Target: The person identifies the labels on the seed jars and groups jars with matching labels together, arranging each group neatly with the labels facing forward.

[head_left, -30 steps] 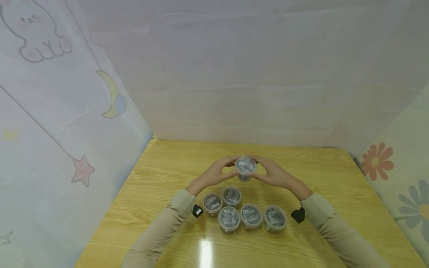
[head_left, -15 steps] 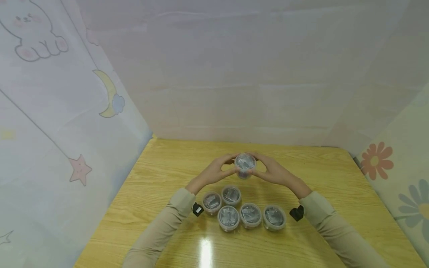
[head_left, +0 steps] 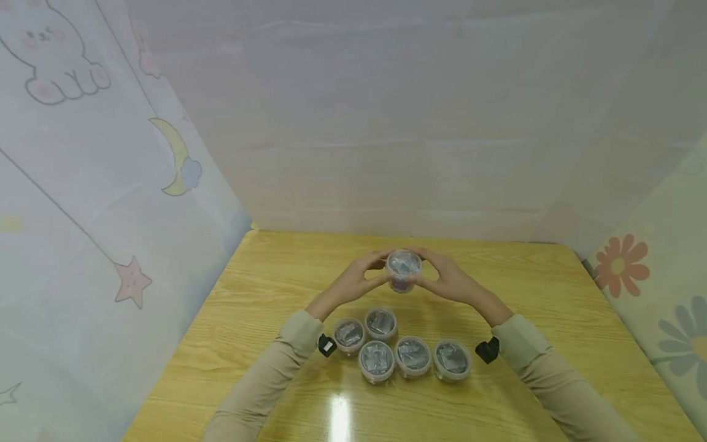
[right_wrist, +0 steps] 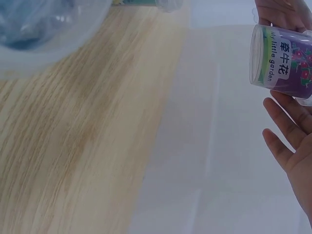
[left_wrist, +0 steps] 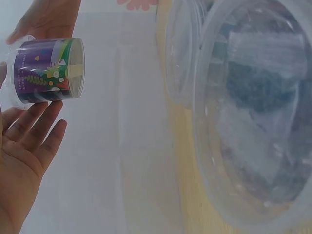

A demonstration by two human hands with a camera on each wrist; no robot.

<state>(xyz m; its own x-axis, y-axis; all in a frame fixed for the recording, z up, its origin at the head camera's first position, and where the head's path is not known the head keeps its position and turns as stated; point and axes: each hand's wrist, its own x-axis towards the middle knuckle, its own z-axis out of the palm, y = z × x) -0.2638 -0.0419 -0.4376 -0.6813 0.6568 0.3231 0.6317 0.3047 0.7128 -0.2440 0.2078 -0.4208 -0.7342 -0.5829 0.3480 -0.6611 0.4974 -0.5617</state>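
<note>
Raised over bench (head_left: pixel 265 270): one labelled tub (head_left: pixel 403 265), pinched by left hand (head_left: pixel 351 282) and right hand (head_left: pixel 454 283) | Unlifted: five other tubs (head_left: pixel 377 361), short of both hands

Table (head_left: pixel 508 273) between left backdrop (head_left: pixel 83 166) and right backdrop (head_left: pixel 668 258); rear backdrop (head_left: pixel 386 135) beyond its far edge. Five lidded tubs on the tabletop. Nearest the person, a row of three: front-left tub (head_left: pixel 377 361), then middle tub (head_left: pixel 413 356) close at its right, then far-right tub (head_left: pixel 452 360) past a slight gap. Behind the row, toward its left end: outer-left tub (head_left: pixel 350 334), with rear tub (head_left: pixel 381 323) just right of it and a little farther back. "My little garden" tub (head_left: pixel 404 264) above the table, behind all five, between left hand (head_left: pixel 353 283) and right hand (head_left: pixel 454 282).
</note>
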